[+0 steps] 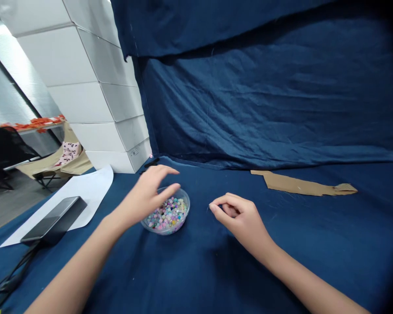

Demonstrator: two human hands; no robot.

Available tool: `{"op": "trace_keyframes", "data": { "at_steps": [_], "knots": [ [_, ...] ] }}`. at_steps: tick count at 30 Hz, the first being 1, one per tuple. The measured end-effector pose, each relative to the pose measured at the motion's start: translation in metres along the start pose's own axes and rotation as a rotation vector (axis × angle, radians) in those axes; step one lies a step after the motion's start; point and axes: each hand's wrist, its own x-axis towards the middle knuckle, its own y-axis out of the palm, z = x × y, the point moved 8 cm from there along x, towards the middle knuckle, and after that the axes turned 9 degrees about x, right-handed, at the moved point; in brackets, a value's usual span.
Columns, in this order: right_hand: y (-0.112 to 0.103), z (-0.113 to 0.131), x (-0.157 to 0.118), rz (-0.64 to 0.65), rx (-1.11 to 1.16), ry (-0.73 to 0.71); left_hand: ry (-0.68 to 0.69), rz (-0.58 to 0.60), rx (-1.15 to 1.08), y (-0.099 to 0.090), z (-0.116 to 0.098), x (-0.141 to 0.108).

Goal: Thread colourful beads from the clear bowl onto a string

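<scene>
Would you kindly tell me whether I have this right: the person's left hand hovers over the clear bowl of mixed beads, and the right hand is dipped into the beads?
Not quite. The head view shows the right hand out of the beads, to the right of the clear bowl, its fingers pinched together. The left hand does hover over the bowl, as you said.
</scene>
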Motion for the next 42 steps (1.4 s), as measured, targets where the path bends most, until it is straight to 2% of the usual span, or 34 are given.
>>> {"op": "trace_keyframes", "data": {
  "at_steps": [3,6,9,14,18,23,26,28,30,32,33,34,36,38,40,42],
  "knots": [
    [-0.001,-0.015,0.003,-0.015,0.098,0.103,-0.241,0.023,-0.043,-0.004,0.052,-0.008],
    [0.000,-0.024,0.005,-0.007,0.166,0.149,-0.347,0.184,-0.204,0.017,0.073,-0.024],
    [-0.003,-0.030,0.008,-0.003,0.224,0.198,-0.412,0.270,-0.310,0.032,0.072,-0.036],
    [-0.009,-0.042,0.010,-0.004,0.302,0.319,-0.496,0.242,-0.351,0.036,0.064,-0.041],
    [-0.013,-0.046,0.012,-0.012,0.350,0.356,-0.473,0.230,-0.404,0.042,0.049,-0.052],
    [-0.026,-0.042,0.016,-0.058,0.405,0.343,-0.430,0.231,-0.462,0.063,0.027,-0.073],
    [-0.053,-0.032,0.022,-0.200,0.432,0.247,-0.358,0.209,-0.458,0.073,0.015,-0.079],
    [-0.075,-0.024,0.027,-0.308,0.433,0.164,-0.297,0.219,-0.377,0.074,0.006,-0.081],
    [-0.092,-0.016,0.031,-0.389,0.413,0.089,-0.208,0.217,-0.198,0.067,-0.006,-0.079],
    [-0.099,-0.010,0.033,-0.411,0.376,0.041,-0.046,0.182,0.040,0.053,-0.028,-0.072],
    [-0.098,-0.008,0.034,-0.398,0.358,0.032,0.054,0.158,0.146,0.045,-0.041,-0.068],
    [-0.095,-0.007,0.034,-0.373,0.342,0.034,0.157,0.187,0.209,0.043,-0.055,-0.064],
    [-0.083,-0.007,0.033,-0.298,0.327,0.070,0.329,0.385,0.201,0.052,-0.079,-0.061],
    [-0.065,-0.009,0.029,-0.208,0.328,0.132,0.359,0.536,0.208,0.061,-0.087,-0.057],
    [-0.044,-0.012,0.023,-0.104,0.342,0.205,0.362,0.567,0.260,0.069,-0.086,-0.050],
    [-0.023,-0.016,0.016,0.001,0.357,0.285,0.376,0.592,0.202,0.077,-0.083,-0.047]
  ]
}}
